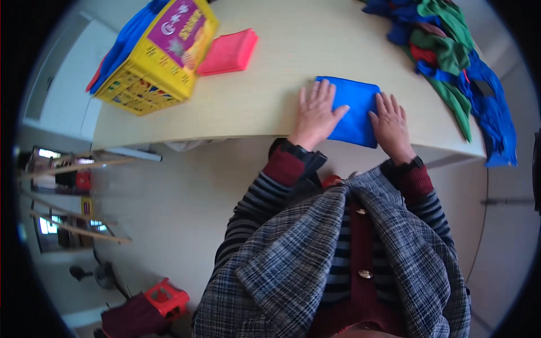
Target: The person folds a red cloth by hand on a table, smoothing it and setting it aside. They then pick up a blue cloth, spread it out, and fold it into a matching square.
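Note:
A blue cloth (354,115), folded into a flat rectangle, lies at the table's near edge, its lower end reaching that edge. My left hand (319,112) rests on its left side, palm down with fingers stretched out and the thumb over the cloth. On the right side my right hand (390,124) lies flat, fingers extended along the cloth's edge. Neither hand grips anything. Farther left on the table is a folded pink-red cloth (230,52), beside a yellow basket.
The yellow plastic basket (163,62) at the far left has blue fabric (125,48) hanging over its side. A loose heap of blue, green and red cloths (445,53) covers the table's right end, partly hanging off. A red stool (169,298) stands on the floor at lower left.

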A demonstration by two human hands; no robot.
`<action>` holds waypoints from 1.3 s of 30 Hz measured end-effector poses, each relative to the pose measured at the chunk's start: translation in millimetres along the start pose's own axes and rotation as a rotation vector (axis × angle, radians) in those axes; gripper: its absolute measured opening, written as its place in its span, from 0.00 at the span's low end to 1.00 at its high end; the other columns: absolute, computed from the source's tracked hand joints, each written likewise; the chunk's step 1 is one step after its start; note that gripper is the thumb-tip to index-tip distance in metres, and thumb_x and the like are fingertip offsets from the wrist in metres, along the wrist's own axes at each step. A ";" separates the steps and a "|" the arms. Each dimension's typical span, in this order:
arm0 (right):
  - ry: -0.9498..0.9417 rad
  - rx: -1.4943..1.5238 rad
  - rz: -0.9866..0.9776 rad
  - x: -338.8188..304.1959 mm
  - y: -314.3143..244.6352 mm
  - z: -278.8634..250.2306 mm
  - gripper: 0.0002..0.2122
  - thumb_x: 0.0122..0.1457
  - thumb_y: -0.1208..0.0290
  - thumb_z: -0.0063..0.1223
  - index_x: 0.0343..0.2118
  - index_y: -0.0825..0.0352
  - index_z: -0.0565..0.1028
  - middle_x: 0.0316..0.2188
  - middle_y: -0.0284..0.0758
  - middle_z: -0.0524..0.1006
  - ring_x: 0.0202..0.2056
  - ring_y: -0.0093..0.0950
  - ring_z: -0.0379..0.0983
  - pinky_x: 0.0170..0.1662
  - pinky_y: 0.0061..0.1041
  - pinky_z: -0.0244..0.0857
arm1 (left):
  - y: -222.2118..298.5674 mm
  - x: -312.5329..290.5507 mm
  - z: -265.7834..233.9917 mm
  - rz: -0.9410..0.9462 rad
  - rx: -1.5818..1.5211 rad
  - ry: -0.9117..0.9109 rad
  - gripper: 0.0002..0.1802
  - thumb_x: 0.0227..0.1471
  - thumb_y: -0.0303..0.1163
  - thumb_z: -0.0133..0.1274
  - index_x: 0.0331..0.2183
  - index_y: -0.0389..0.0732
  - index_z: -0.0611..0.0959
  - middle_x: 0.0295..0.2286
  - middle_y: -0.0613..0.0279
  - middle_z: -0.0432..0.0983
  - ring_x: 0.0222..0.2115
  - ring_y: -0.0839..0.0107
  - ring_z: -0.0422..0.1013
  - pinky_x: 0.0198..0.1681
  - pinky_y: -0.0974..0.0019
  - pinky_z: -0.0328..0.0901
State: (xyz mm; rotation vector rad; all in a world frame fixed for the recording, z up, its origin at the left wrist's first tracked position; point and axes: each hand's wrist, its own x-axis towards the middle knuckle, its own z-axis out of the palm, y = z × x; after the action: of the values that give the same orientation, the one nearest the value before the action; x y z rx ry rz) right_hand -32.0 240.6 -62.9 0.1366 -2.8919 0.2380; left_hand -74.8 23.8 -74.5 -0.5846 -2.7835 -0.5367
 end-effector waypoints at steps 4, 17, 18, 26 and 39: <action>0.094 -0.018 -0.076 1.8 -11.5 -13.1 0.24 0.67 0.64 0.45 0.63 0.67 0.65 0.65 0.43 0.64 0.69 0.43 0.53 0.70 0.46 0.45 | 6.7 4.3 -6.3 0.033 0.113 -0.061 0.40 0.65 0.58 0.38 0.65 0.37 0.65 0.67 0.50 0.55 0.69 0.55 0.48 0.70 0.44 0.37; -0.013 0.083 -0.128 3.2 -26.7 12.9 0.32 0.67 0.51 0.42 0.68 0.68 0.59 0.69 0.43 0.57 0.71 0.43 0.48 0.72 0.45 0.38 | 17.9 1.8 6.5 0.236 -0.032 -0.095 0.43 0.65 0.62 0.33 0.66 0.36 0.63 0.67 0.50 0.53 0.69 0.53 0.47 0.70 0.44 0.38; -0.014 0.083 -0.123 5.7 -24.9 13.5 0.32 0.67 0.51 0.42 0.68 0.68 0.59 0.69 0.43 0.57 0.71 0.43 0.48 0.72 0.45 0.38 | 18.1 1.8 4.4 0.225 -0.041 -0.110 0.44 0.64 0.64 0.34 0.66 0.36 0.62 0.67 0.50 0.53 0.69 0.53 0.47 0.70 0.44 0.37; -0.021 0.132 -0.066 18.5 -13.4 13.3 0.34 0.67 0.47 0.40 0.68 0.68 0.59 0.70 0.44 0.56 0.71 0.43 0.46 0.72 0.45 0.39 | 17.6 8.2 3.7 0.186 -0.035 -0.137 0.47 0.63 0.66 0.35 0.66 0.36 0.62 0.67 0.50 0.52 0.69 0.54 0.46 0.70 0.44 0.37; 0.007 0.104 -0.004 16.3 -10.3 16.3 0.32 0.69 0.49 0.39 0.68 0.67 0.59 0.70 0.43 0.57 0.71 0.42 0.47 0.71 0.45 0.41 | 17.2 6.4 7.3 0.165 0.024 -0.093 0.45 0.64 0.64 0.35 0.66 0.35 0.61 0.67 0.48 0.53 0.69 0.52 0.47 0.70 0.43 0.39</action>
State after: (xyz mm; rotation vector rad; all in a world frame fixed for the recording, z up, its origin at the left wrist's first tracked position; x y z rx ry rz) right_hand -50.3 226.4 -73.1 0.1598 -2.8725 0.3869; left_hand -74.3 43.5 -73.9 -0.8453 -2.7894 -0.4510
